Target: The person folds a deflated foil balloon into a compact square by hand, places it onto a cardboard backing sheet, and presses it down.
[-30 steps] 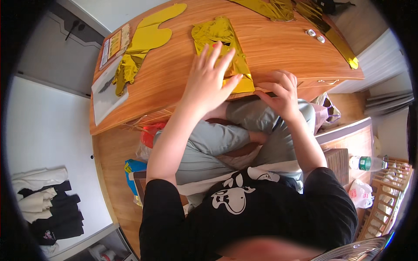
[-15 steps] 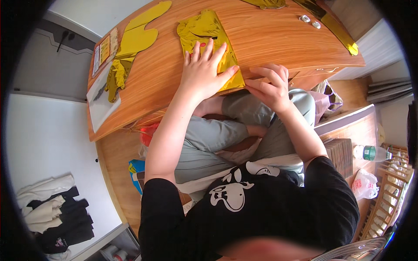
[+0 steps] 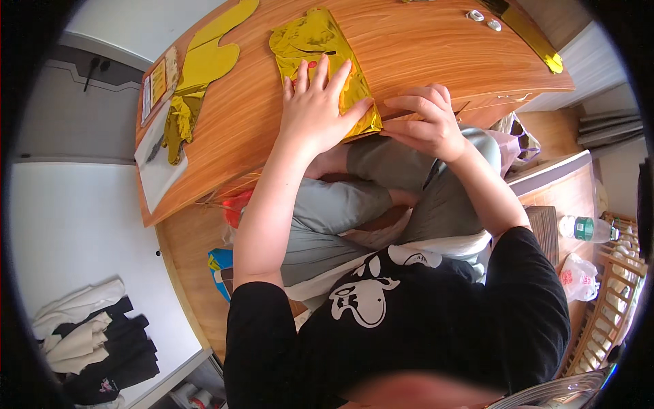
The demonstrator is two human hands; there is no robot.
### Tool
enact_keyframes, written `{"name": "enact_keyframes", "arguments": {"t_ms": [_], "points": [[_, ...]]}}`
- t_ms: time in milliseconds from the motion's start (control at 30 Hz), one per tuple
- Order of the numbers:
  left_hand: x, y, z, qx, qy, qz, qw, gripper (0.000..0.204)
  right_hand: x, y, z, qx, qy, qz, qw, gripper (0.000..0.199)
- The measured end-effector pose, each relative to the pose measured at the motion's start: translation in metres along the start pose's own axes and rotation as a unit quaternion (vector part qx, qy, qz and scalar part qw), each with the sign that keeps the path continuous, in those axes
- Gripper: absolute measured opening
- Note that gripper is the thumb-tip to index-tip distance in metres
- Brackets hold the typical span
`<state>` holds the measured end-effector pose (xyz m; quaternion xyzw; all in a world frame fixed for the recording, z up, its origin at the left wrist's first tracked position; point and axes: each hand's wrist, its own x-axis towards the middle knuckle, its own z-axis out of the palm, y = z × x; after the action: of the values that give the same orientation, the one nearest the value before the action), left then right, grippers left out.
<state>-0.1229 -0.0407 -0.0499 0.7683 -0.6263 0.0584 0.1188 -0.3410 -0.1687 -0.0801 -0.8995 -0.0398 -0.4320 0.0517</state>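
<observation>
A flat, shiny gold foil balloon with red spots lies creased on the wooden table in front of me. My left hand rests on it palm down, fingers spread and stretched out, hiding part of its print. At the balloon's near right corner, my right hand has thumb and fingertips brought together on the foil edge. The fingers themselves cover the exact pinch point. To the left lies another limp gold foil shape, its lower end crumpled.
The wooden table curves across the top. Two small white rolls and a gold strip are at its far right. A printed card and a clear plastic sheet lie at the left edge. A bottle stands lower right.
The view has shifted slightly. My left hand stays flat on the foil, and my right fingers remain at its corner with the hand a little changed in angle.
</observation>
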Motion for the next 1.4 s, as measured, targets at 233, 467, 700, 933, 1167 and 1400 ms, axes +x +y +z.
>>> {"name": "enact_keyframes", "arguments": {"t_ms": [233, 467, 700, 933, 1167, 1400], "points": [[0.001, -0.001, 0.001, 0.003, 0.002, 0.005, 1.000, 0.082, 0.010, -0.009, -0.015, 0.029, -0.042, 0.004, 0.999, 0.036], [-0.001, -0.002, 0.001, -0.001, 0.010, 0.006, 1.000, 0.084, 0.013, 0.002, -0.013, -0.108, -0.072, -0.122, 0.984, 0.036], [0.001, 0.001, -0.003, -0.001, -0.013, -0.011, 1.000, 0.086, 0.018, 0.002, -0.016, -0.092, -0.063, -0.134, 0.985, 0.036], [0.004, -0.010, -0.008, -0.120, -0.032, -0.033, 0.992, 0.091, 0.030, -0.007, -0.018, 0.004, -0.077, -0.051, 0.996, 0.030], [-0.007, -0.049, -0.024, -0.759, 0.187, -0.148, 0.606, 0.060, 0.038, -0.011, -0.018, 0.058, -0.085, 0.014, 0.995, 0.027], [-0.073, -0.060, -0.068, -0.211, -0.023, 0.089, 0.973, 0.115, 0.057, -0.007, -0.039, 0.087, -0.203, 0.037, 0.975, 0.060]]}}
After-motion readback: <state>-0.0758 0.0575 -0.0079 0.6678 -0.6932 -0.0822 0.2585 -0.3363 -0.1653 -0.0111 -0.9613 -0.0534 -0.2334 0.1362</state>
